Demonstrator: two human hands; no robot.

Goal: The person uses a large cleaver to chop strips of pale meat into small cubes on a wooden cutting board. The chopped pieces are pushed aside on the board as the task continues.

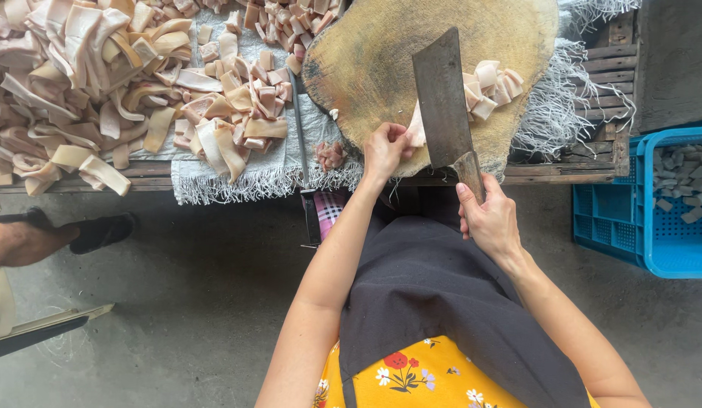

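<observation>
I'm mid-chop: my right hand (pixel 493 221) grips the cleaver (pixel 444 102), left fingers (pixel 392 138) pinching a strip (pixel 417 130) at the chopping block's (pixel 381 57) near edge, needing a clear downstroke.

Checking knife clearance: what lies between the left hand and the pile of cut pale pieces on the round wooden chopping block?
In the head view, the cleaver's broad steel blade stands between the left hand and the cut pieces.

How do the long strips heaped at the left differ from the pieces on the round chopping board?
The long strips are uncut ribbons, curled and heaped in a big pile on the white cloth; the cut pieces are short chunks in a small cluster on the chopping board, beside the cleaver held by the right hand. Both look like the same pale pink-and-cream meat.
</observation>
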